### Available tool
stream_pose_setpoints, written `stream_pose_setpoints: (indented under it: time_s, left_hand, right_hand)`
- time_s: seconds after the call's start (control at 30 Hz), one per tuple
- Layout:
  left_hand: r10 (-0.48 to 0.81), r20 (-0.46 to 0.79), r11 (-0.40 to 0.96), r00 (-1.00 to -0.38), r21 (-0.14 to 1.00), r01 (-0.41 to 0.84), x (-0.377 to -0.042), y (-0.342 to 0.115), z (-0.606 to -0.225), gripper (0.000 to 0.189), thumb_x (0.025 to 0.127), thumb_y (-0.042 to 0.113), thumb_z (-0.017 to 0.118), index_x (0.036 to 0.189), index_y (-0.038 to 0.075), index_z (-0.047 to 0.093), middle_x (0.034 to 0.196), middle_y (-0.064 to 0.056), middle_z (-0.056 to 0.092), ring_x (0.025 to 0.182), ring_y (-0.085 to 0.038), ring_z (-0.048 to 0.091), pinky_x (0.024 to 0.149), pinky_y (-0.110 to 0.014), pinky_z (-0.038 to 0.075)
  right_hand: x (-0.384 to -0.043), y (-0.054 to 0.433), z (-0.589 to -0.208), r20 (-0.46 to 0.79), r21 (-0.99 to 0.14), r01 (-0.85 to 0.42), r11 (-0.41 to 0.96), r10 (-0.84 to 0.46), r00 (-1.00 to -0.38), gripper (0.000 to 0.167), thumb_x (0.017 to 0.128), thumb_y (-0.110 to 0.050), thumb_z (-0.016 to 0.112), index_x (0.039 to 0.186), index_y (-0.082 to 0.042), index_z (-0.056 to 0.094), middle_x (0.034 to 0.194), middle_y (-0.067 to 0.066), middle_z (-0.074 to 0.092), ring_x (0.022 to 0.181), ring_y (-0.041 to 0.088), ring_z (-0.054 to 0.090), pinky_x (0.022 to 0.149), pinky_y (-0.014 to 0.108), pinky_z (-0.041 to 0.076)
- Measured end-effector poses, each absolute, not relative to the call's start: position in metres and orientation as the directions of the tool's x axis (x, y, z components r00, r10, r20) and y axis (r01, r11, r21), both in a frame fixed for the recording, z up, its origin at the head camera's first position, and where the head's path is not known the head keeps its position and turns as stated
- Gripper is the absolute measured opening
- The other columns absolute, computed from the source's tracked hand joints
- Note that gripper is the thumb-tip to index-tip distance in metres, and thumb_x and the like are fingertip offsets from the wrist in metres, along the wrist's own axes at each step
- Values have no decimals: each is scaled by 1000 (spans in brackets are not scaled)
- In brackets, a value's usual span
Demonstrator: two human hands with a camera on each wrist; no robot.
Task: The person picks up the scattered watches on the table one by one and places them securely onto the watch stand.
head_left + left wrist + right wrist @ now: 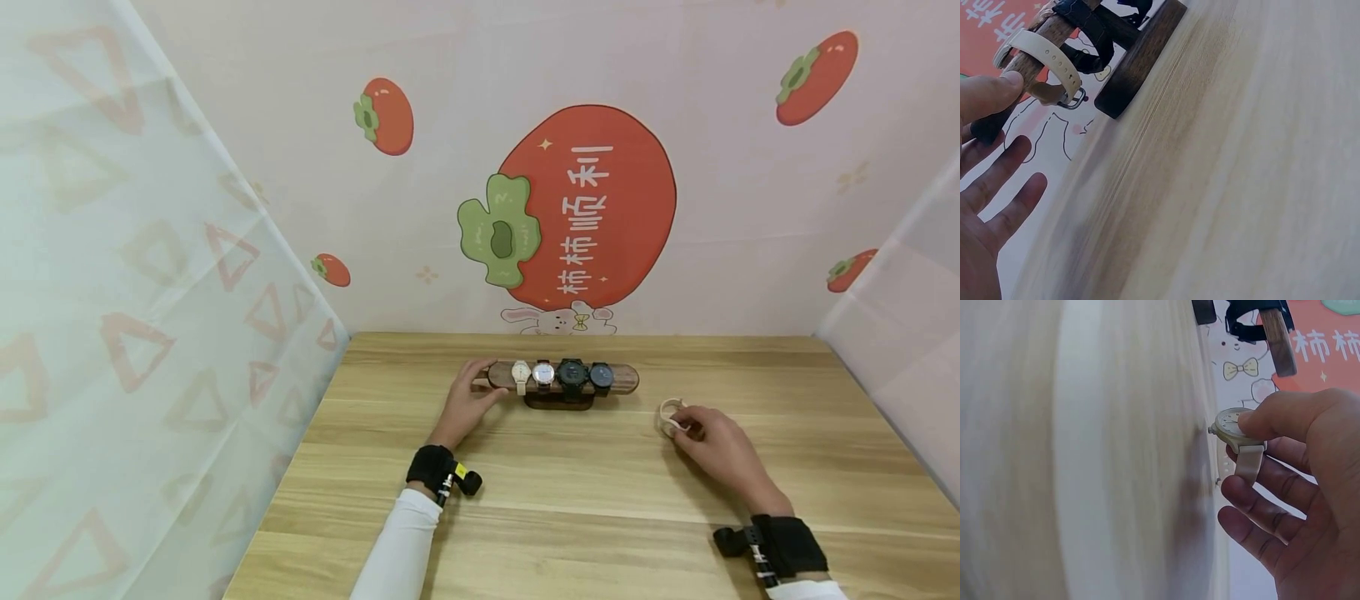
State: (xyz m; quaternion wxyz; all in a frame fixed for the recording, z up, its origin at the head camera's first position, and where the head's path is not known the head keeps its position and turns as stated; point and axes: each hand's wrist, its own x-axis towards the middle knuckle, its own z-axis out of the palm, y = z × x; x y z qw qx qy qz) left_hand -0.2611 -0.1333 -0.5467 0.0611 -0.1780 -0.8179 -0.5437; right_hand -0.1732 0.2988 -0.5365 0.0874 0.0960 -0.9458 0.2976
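Note:
A dark wooden watch stand (625, 379) with a rounded bar stands towards the back of the table. On the bar sit, from left to right, a cream-strapped watch (521, 377), a white-faced watch (543, 375), a large black watch (573, 377) and a smaller dark watch (602, 377). My left hand (463, 406) holds the bar's left end, its thumb (1005, 89) on the wood and other fingers spread below. Right of the stand, my right hand (722, 450) pinches another cream watch (1233, 423) between thumb and fingers, its strap forming a loop.
The wooden table (525, 517) meets a printed backdrop (420, 208) just behind the stand. A patterned side curtain (180, 350) borders the left edge, and a pale curtain (915, 258) the right. The stand's base (1141, 69) rests on the tabletop.

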Motion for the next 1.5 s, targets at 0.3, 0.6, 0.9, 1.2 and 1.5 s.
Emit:
stream_pose_setpoints:
  time_s: [0.3, 0.6, 0.9, 1.2, 1.5]
  left_hand:
    - [207, 308, 313, -929, 878, 361, -260, -132, -548, 61, 95, 16, 82, 150, 7, 58, 149, -11, 55, 134, -34, 57, 105, -57, 59]
    - [204, 302, 338, -931, 871, 357, -257, -131, -546, 61, 97, 19, 80, 153, 13, 56, 152, -10, 53, 135, -32, 57, 105, -49, 60]
    - [191, 325, 361, -926, 854, 374, -255, -128, -548, 62, 98, 17, 80, 155, 16, 54, 154, -12, 51, 140, -34, 53, 113, -55, 54]
    - [112, 379, 373, -919, 841, 392, -245, -122, -544, 59, 98, 6, 76, 152, 12, 55, 154, -15, 46, 143, -34, 46, 119, -57, 46]
    - [14, 579, 400, -815, 744, 535, -226, -102, -532, 35, 96, -7, 72, 129, 1, 70, 135, -15, 62, 129, -33, 55, 108, -54, 55]
  right_hand:
    - [-173, 279, -534, 217, -570, -235, 787, -132, -967, 17, 97, -14, 78, 111, -6, 77, 96, 5, 72, 84, 17, 62, 70, 31, 51]
    - [-175, 257, -533, 237, -575, -262, 775, -149, -960, 20, 97, -13, 77, 115, -4, 77, 99, 6, 73, 87, 17, 63, 73, 32, 54]
    - [-177, 240, -534, 281, -568, -326, 756, -195, -940, 22, 95, -8, 76, 117, -5, 78, 103, 7, 75, 87, 15, 63, 72, 29, 54]
    - [-180, 227, -533, 286, -576, -344, 741, -211, -934, 22, 100, -11, 74, 122, -8, 78, 111, 7, 76, 87, 13, 61, 72, 28, 53]
    - [-183, 212, -528, 272, -593, -352, 724, -232, -934, 23, 103, -15, 71, 124, -7, 76, 118, 10, 75, 88, 13, 61, 73, 28, 54]
